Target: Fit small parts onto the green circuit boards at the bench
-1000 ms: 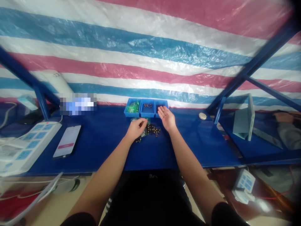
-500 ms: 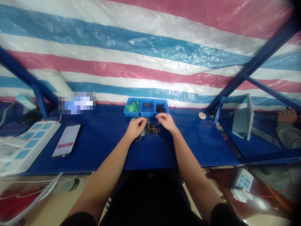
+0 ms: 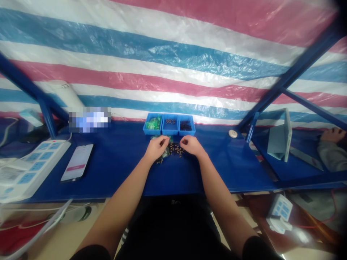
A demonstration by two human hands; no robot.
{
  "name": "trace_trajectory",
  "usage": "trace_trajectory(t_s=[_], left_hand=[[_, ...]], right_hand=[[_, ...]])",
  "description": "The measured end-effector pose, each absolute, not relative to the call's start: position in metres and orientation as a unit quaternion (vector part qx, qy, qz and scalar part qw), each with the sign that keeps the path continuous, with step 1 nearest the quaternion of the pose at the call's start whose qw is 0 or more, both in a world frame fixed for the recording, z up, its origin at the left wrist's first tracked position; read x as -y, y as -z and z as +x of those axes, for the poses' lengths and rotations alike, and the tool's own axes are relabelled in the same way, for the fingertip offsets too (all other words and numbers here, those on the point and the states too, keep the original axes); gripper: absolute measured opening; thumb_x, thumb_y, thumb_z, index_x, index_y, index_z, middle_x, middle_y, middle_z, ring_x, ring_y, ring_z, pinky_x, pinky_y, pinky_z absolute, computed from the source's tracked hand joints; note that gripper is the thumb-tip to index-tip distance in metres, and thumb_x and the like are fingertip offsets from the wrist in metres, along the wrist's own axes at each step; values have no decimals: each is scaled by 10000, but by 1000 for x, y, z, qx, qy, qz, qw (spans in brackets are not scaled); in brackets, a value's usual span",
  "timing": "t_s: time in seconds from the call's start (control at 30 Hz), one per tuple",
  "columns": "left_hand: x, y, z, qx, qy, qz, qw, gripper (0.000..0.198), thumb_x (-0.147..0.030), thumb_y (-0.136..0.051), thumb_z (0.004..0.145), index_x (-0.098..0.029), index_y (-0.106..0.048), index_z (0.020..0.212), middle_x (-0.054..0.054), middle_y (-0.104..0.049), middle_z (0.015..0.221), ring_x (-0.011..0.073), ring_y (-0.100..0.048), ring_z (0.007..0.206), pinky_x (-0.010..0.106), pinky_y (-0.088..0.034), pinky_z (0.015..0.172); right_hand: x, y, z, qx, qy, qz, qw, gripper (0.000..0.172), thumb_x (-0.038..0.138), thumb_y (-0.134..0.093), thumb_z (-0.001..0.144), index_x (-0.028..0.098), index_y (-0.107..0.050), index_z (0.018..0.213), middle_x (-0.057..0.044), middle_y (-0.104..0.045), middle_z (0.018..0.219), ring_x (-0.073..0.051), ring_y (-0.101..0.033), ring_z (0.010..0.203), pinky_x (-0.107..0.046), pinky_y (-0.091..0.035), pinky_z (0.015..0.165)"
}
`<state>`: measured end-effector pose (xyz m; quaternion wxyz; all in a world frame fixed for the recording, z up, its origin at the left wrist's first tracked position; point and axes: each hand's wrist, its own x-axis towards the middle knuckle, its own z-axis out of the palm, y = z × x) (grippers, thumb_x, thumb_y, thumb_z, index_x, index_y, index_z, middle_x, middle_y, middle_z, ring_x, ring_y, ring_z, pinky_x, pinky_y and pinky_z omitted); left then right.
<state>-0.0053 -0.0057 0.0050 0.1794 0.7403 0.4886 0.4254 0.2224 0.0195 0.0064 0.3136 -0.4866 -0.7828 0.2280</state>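
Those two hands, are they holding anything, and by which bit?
Can't tell: the left hand and right hand curl beside small parts, hiding anything pinched.

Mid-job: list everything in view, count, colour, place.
Table: one, blue, centre
Bins: three, blue, table's back
Packets: uncounted, green, left bin
Metallic parts: several, brassy, middle bin
Dark parts: many, blackish, right bin
Pile: one, brassy and dark, before bins
Bag: one, greenish, by pile
Phone: one, white screen, left
Power strips: two, white, left and lower right
Disc: one, off-white, right of bins
Panel: one, pale grey, right
Sheet: one, red-white-blue, backdrop
Frame: one, blue, both sides
Tube: one, white, back left
Pixelated item: one, bluish, back left
Other person's hand: one, grey-sleeved, right edge
Left hand: one, bare, over bag
Right hand: one, bare, by pile
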Motion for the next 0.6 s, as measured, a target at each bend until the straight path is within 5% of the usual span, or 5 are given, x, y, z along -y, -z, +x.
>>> trace_trajectory(t_s=[0.13,0.6], left_hand=[[6,-4,-4,-468,-420,754,190,286,-420,-575,904,-220,-704,1063,-22,-639,663,120,-580,579,235,-476,629],[8,-10,-3,-439,-410,773,203,232,-389,-572,917,-217,-723,953,9,-724,841,120,-605,625,238,-478,635]], right_hand=[[-10,-11,208,743,-297,-445,402,140,292,-602,834,196,-698,868,-32,-707,843,-133,-591,644,-275,-489,643],[-3,-8,192,713,-351,-400,457,197,357,-646,836,193,-714,921,-49,-727,861,-143,-616,653,-276,-499,615]])
